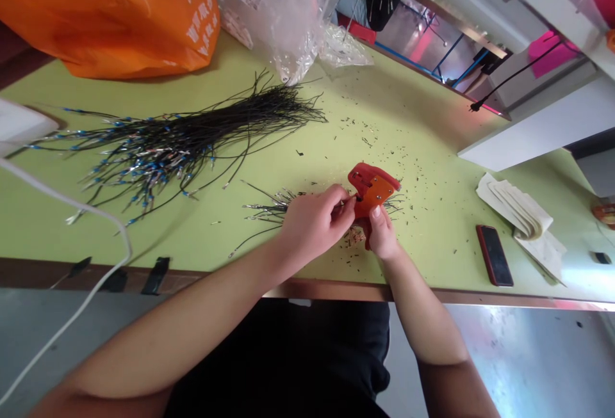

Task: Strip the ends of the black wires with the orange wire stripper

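Wrapped round the handles of a red and orange wire stripper (372, 189), my right hand (383, 232) holds the tool above the table near its front edge. My left hand (319, 219) is pinched at the stripper's jaw. A thin black wire seems to be between those fingertips, mostly hidden by them. Beneath and beside both hands lies a small bunch of black wires (269, 208), its ends poking out left and right. A larger bundle of black wires (206, 127) with blue and metal terminals lies further left.
Wire scraps (369, 141) litter the green table (432, 213). At the back stand an orange bag (144, 21) and clear plastic bags (273, 15). A phone (494, 255) and folded papers (521, 213) lie right. A white cable (110, 213) crosses the left edge.
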A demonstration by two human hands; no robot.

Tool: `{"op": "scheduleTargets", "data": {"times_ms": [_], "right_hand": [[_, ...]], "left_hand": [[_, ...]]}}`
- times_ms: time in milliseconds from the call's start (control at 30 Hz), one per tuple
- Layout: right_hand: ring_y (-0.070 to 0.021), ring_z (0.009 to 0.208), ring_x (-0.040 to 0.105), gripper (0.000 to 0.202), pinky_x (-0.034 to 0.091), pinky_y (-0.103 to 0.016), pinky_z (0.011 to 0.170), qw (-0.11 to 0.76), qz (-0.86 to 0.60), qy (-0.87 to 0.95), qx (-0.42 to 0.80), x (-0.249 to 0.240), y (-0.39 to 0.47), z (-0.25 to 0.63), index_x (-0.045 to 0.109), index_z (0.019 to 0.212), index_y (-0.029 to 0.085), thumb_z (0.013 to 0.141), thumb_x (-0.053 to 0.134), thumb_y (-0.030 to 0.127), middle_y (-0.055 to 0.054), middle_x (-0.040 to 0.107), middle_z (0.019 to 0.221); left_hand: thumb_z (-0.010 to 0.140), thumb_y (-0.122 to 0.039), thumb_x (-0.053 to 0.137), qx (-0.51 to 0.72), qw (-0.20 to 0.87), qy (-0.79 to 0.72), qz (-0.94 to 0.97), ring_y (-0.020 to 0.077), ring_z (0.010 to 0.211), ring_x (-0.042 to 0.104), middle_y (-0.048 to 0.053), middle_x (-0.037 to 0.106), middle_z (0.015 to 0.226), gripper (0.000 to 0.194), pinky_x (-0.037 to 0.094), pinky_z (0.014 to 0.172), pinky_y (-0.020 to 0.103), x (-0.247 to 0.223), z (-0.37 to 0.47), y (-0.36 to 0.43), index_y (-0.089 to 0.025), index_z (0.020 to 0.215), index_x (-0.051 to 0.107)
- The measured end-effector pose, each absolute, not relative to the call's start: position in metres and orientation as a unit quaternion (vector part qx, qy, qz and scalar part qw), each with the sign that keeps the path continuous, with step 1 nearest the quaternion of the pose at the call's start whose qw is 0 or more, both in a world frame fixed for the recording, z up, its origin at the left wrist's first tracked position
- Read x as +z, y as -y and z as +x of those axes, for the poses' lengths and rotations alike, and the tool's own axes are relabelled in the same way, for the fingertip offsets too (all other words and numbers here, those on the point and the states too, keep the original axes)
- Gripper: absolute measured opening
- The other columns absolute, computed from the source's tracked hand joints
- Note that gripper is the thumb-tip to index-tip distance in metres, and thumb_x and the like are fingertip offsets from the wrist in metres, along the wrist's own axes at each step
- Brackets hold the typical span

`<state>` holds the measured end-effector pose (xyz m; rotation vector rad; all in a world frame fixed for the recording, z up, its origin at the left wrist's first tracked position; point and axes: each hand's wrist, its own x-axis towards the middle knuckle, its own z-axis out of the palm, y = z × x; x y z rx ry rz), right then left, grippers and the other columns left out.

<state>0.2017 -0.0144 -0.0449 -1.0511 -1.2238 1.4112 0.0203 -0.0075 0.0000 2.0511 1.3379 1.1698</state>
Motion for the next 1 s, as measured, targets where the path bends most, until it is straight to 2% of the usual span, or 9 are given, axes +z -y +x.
{"op": "scheduleTargets", "data": {"times_ms": [100,300,600,733,1000], "right_hand": [[-0.0306,0.110,0.073,0.056,0.057,-0.053,0.107,0.490,-0.439,0.493,0.570,-0.051,0.015,0.203,0.072,0.115,0.028,0.091,0.058,0.076,-0.010,0.076,0.109],[-0.0294,0.097,0.071,0.058,0.061,-0.051,0.093,0.483,-0.469,0.505,0.541,-0.053,0.016,0.202,0.070,0.111,0.027,0.092,0.053,0.079,-0.009,0.073,0.098],[-0.0289,0.089,0.069,0.055,0.062,-0.048,0.082,0.486,-0.470,0.527,0.515,-0.054,0.017,0.198,0.069,0.107,0.028,0.095,0.048,0.077,-0.008,0.070,0.089],[-0.0303,0.091,0.071,0.056,0.064,-0.049,0.080,0.489,-0.469,0.521,0.519,-0.053,0.017,0.198,0.068,0.111,0.028,0.094,0.048,0.078,-0.007,0.069,0.084],[-0.0338,0.100,0.074,0.061,0.067,-0.049,0.073,0.465,-0.481,0.517,0.534,-0.039,0.019,0.193,0.068,0.113,0.030,0.090,0.049,0.083,-0.011,0.075,0.094]], "left_hand": [[0.098,-0.031,0.053,0.422,0.223,-0.478,0.737,0.0090,0.044,0.049,-0.004,0.063,0.056,0.021,0.030,0.048,0.023,0.002,0.021,0.009,-0.021,0.080,0.056],[0.098,-0.031,0.052,0.426,0.220,-0.474,0.738,0.0087,0.043,0.047,-0.004,0.062,0.056,0.023,0.029,0.048,0.023,0.003,0.022,0.010,-0.021,0.078,0.054],[0.097,-0.028,0.053,0.430,0.191,-0.474,0.745,0.0101,0.044,0.047,-0.004,0.062,0.055,0.023,0.028,0.049,0.025,0.002,0.023,0.011,-0.022,0.075,0.051],[0.096,-0.028,0.053,0.434,0.209,-0.471,0.739,0.0096,0.044,0.047,-0.004,0.061,0.055,0.023,0.029,0.049,0.025,0.004,0.022,0.012,-0.022,0.074,0.050],[0.096,-0.030,0.053,0.436,0.280,-0.463,0.719,0.0086,0.042,0.047,-0.006,0.061,0.054,0.022,0.032,0.049,0.023,0.007,0.023,0.013,-0.022,0.076,0.049]]}}
